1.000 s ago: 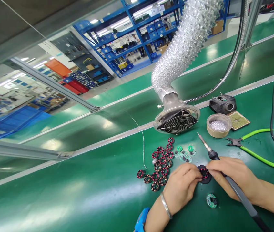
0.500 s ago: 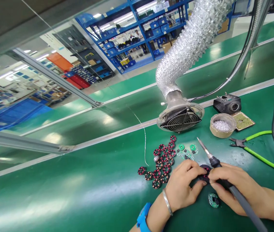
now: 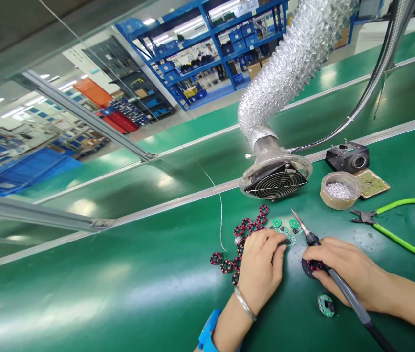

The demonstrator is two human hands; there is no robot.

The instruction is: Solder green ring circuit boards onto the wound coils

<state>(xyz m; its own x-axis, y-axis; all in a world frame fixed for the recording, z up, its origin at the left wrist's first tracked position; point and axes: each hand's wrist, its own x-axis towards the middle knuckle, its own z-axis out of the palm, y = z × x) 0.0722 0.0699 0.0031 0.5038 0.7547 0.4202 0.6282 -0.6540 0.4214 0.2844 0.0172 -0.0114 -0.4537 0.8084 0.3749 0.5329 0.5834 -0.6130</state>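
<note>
A soldering iron (image 3: pixel 312 239) lies in the closed grip of my right hand (image 3: pixel 356 271), its tip pointing up and left. Fingers of that hand also rest at a black round holder (image 3: pixel 307 268) with a red-and-black wound stator (image 3: pixel 315 264) in it, partly covered. To the left, my left hand (image 3: pixel 262 261) has thumb and forefinger nearly together beside a group of small green circuit boards (image 3: pixel 292 239); what lies between the fingertips cannot be made out. Several wound stators (image 3: pixel 226 266) sit beside and partly behind this hand. One green circuit board (image 3: pixel 326 305) lies below the holder.
A fume extractor (image 3: pixel 276 181) with a silver duct hangs over the bench's far edge. On the right are a tub of metal bits (image 3: pixel 340 190), a black iron stand (image 3: pixel 347 157), a sponge tray (image 3: pixel 373 184) and green-handled cutters (image 3: pixel 366 216). A wire strand (image 3: pixel 221 215) dangles at the left.
My left hand has left the holder and moved left and up to the small circuit boards. My right hand stays at the holder with the soldering iron, shifted slightly left.
</note>
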